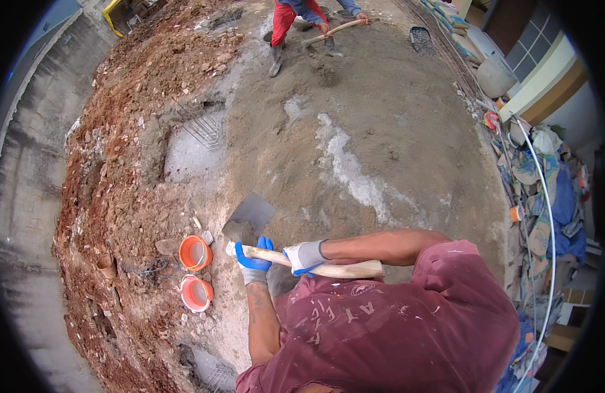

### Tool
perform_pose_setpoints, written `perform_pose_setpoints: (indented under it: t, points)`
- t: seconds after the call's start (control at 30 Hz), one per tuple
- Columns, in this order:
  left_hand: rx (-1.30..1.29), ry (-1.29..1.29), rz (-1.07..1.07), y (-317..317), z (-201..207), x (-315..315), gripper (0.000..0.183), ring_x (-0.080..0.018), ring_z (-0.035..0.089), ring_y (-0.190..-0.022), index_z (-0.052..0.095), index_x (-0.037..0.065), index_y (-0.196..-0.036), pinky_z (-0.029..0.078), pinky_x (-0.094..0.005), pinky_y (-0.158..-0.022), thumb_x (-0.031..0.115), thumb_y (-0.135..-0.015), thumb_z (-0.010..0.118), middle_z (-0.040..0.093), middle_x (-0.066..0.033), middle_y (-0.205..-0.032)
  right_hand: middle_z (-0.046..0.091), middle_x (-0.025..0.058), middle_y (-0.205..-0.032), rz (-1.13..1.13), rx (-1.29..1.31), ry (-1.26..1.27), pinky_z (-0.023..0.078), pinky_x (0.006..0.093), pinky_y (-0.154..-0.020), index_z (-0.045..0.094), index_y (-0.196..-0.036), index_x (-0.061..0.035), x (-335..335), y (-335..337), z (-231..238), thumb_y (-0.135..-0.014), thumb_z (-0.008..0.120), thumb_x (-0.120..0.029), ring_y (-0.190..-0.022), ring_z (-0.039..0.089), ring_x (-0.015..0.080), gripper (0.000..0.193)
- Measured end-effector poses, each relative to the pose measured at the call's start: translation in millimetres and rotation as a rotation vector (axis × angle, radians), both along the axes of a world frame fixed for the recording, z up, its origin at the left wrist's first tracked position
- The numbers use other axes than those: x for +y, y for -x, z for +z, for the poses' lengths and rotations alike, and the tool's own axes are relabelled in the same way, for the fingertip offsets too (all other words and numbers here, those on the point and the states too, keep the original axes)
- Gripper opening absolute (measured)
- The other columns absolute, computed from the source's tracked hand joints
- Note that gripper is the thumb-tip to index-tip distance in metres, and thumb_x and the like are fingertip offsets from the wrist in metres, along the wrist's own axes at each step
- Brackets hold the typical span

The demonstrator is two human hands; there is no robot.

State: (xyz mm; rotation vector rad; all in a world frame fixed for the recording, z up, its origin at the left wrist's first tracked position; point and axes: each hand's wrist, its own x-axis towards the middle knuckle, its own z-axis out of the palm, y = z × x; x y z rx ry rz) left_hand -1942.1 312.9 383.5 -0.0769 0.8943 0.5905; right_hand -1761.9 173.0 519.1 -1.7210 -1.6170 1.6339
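Observation:
Both my hands wear white-and-blue work gloves and grip the pale wooden handle of a hoe [348, 270]. My left hand [254, 261] is closed near the hoe's head, and my right hand [305, 257] is wrapped around the handle farther right, toward its butt end. The wide grey metal blade [255, 210] shows just beyond my left hand, at the edge of a broad spread of grey-brown sandy mix [394, 144]. A streak of pale grey powder [348, 167] runs across that mix.
Two orange buckets [183, 253] [209, 294] stand at my left. Beyond them lie red rubble soil [132, 170] and a pit with protruding rebar [201, 134]. Ahead, another person [299, 19] works with a hoe. Sacks, debris and a white pipe [550, 229] line the right side.

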Motion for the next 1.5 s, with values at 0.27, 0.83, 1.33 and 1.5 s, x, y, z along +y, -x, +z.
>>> perform_pose_setpoints:
  t: [0.27, 0.83, 1.33, 1.5]
  points:
    - [-0.137, -0.065, -0.429, 33.1, -184.9, 177.6, 0.041, -0.0192, 0.039, -0.054, 0.033, 0.023, -0.061, 0.038, -0.0371, -0.058, 0.051, -0.092, 0.041, 0.035, 0.0014, -0.055, 0.067, 0.0202, -0.090, 0.030, -0.367, -0.239, 0.051, 0.0458, -0.071, 0.054, -0.117, -0.0004, 93.9, 27.5, -50.3, -0.080, 0.063, -0.031, -0.081, 0.066, 0.0354, 0.049]
    - [0.289, 0.042, 0.161, 47.4, -332.9, 305.5, 0.028, -0.0169, 0.039, -0.043, 0.039, 0.020, -0.060, 0.037, -0.0333, -0.045, 0.028, -0.080, 0.058, 0.038, 0.0014, -0.051, 0.066, 0.0126, -0.091, 0.202, -0.858, 0.256, 0.046, 0.0433, -0.073, 0.060, -0.105, -0.0096, 234.8, -24.3, -147.1, -0.087, 0.051, -0.021, -0.086, 0.065, 0.0279, 0.023]
    - [0.556, -0.343, -0.044, -12.1, -727.5, 488.1, 0.029, -0.0276, 0.059, -0.065, 0.047, 0.007, -0.108, 0.056, -0.0405, -0.060, 0.026, -0.091, 0.062, 0.057, -0.0130, -0.086, 0.066, 0.0094, -0.074, -0.365, -0.447, -0.124, 0.051, 0.0429, -0.058, 0.061, -0.096, -0.0064, 327.5, -47.8, -564.9, -0.091, 0.048, -0.016, -0.069, 0.068, 0.0256, 0.017]
    - [0.842, -0.045, -0.318, -110.7, -741.6, 317.6, 0.027, -0.0231, 0.057, -0.066, 0.048, 0.017, -0.117, 0.054, -0.0372, -0.057, 0.033, -0.096, 0.053, 0.059, -0.0052, -0.097, 0.066, 0.0101, -0.073, -0.086, -0.543, 0.256, 0.053, 0.0413, -0.058, 0.061, -0.097, -0.0030, 183.6, -125.9, -512.4, -0.093, 0.046, -0.017, -0.069, 0.068, 0.0266, 0.021]
